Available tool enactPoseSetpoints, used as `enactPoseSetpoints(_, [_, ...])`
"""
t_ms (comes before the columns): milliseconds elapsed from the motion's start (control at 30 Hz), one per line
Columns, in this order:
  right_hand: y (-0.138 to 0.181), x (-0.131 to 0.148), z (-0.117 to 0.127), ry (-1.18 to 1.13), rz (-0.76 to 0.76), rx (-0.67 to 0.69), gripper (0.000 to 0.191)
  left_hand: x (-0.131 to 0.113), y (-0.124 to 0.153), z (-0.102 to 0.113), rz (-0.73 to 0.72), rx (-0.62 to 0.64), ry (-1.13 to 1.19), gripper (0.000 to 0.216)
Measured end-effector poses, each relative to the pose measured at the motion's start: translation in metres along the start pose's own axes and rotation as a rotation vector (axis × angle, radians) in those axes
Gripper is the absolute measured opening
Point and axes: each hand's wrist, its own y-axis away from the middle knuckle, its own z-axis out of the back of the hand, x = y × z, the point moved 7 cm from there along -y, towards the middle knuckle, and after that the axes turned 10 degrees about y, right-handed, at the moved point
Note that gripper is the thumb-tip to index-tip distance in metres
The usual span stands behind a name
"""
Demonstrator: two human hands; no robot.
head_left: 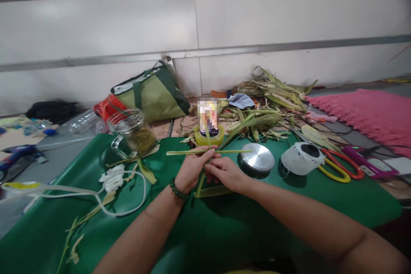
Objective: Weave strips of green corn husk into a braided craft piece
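Over the green mat, my left hand (193, 168) and my right hand (226, 172) meet at two narrow strips of corn husk that cross each other. One husk strip (180, 153) lies sideways, its ends sticking out on both sides of my fingers. The other strip (201, 183) runs up and down through the crossing. Both hands are closed, thumbs and fingers pinching near the crossing point, which the fingers partly hide. A wider piece of husk (216, 191) shows just below my right hand. A green bead bracelet (178, 190) circles my left wrist.
A glass mug (141, 137), white cord (123, 213) and husk scraps are on the left of the mat (257, 227). Behind my hands stands a phone with a blurred screen (208, 115). To the right are a round metal lid (257, 156), thread spool (302, 160), scissors (343, 171) and a husk pile (272, 94).
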Motion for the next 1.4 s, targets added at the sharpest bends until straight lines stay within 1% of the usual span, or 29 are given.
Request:
enactPoseSetpoints(67, [-0.003, -0.006, -0.004, -0.064, -0.051, -0.007, 0.037, 0.001, 0.000, 0.001, -0.008, -0.029, 0.017, 0.033])
enactPoseSetpoints(133, [-0.002, -0.009, -0.003, -0.039, -0.068, -0.050, 0.036, -0.003, -0.002, 0.003, -0.083, -0.071, 0.000, 0.027])
enactPoseSetpoints(200, [0.001, -0.006, 0.000, 0.028, -0.031, -0.102, 0.034, -0.009, -0.003, 0.005, -0.161, -0.102, -0.029, 0.022])
enactPoseSetpoints(267, [0.004, -0.002, 0.001, 0.092, 0.011, -0.134, 0.032, -0.011, -0.004, 0.006, -0.191, -0.118, -0.031, 0.020])
enactPoseSetpoints(333, [0.004, 0.000, 0.000, 0.120, 0.021, -0.124, 0.030, -0.011, -0.005, 0.007, -0.176, -0.123, -0.021, 0.021])
enactPoseSetpoints(400, [0.003, 0.000, -0.002, 0.101, 0.006, -0.087, 0.029, -0.011, -0.004, 0.006, -0.154, -0.110, -0.019, 0.023])
enactPoseSetpoints(533, [0.000, -0.008, -0.005, 0.013, -0.098, -0.012, 0.027, -0.008, -0.001, 0.002, -0.093, -0.051, -0.033, 0.031])
enactPoseSetpoints(600, [0.000, -0.010, -0.004, 0.023, -0.115, -0.017, 0.028, -0.010, 0.000, 0.001, -0.126, -0.051, -0.075, 0.029])
enactPoseSetpoints(733, [0.003, -0.004, -0.004, 0.082, -0.039, -0.074, 0.028, -0.019, 0.000, 0.003, -0.272, -0.096, -0.183, 0.019])
enactPoseSetpoints(800, [0.005, -0.002, -0.007, 0.107, -0.025, -0.061, 0.029, -0.020, -0.002, 0.005, -0.278, -0.104, -0.204, 0.018])
enactPoseSetpoints(867, [0.006, 0.002, -0.006, 0.212, 0.033, -0.048, 0.030, -0.021, -0.005, 0.007, -0.254, -0.097, -0.202, 0.018])
enactPoseSetpoints(900, [0.007, 0.008, -0.003, 0.311, 0.094, -0.064, 0.033, -0.021, -0.006, 0.009, -0.237, -0.088, -0.192, 0.018])
enactPoseSetpoints(933, [0.008, 0.015, 0.004, 0.431, 0.174, -0.116, 0.036, -0.021, -0.008, 0.010, -0.217, -0.077, -0.178, 0.019])
enactPoseSetpoints(1000, [0.014, 0.031, 0.024, 0.664, 0.341, -0.305, 0.039, -0.020, -0.010, 0.013, -0.170, -0.049, -0.148, 0.021])
enactPoseSetpoints(1033, [0.018, 0.037, 0.035, 0.753, 0.403, -0.407, 0.038, -0.019, -0.010, 0.014, -0.148, -0.033, -0.141, 0.023])
enactPoseSetpoints(1067, [0.020, 0.041, 0.044, 0.815, 0.439, -0.485, 0.036, -0.018, -0.011, 0.014, -0.127, -0.014, -0.141, 0.024])
enactPoseSetpoints(1100, [0.021, 0.041, 0.050, 0.852, 0.447, -0.516, 0.034, -0.017, -0.011, 0.014, -0.112, 0.008, -0.150, 0.026])
enactPoseSetpoints(1133, [0.019, 0.038, 0.054, 0.873, 0.429, -0.492, 0.033, -0.016, -0.010, 0.012, -0.105, 0.030, -0.164, 0.026])
enactPoseSetpoints(1200, [0.012, 0.027, 0.052, 0.895, 0.363, -0.368, 0.032, -0.018, -0.009, 0.010, -0.127, 0.051, -0.214, 0.025])
enactPoseSetpoints(1267, [0.009, 0.019, 0.046, 0.912, 0.317, -0.268, 0.034, -0.022, -0.008, 0.009, -0.179, 0.033, -0.263, 0.023])
enactPoseSetpoints(1333, [0.010, 0.016, 0.040, 0.947, 0.311, -0.242, 0.033, -0.025, -0.008, 0.010, -0.216, 0.002, -0.295, 0.021])
enactPoseSetpoints(1400, [0.011, 0.017, 0.038, 0.962, 0.309, -0.238, 0.033, -0.026, -0.008, 0.013, -0.214, -0.014, -0.297, 0.021])
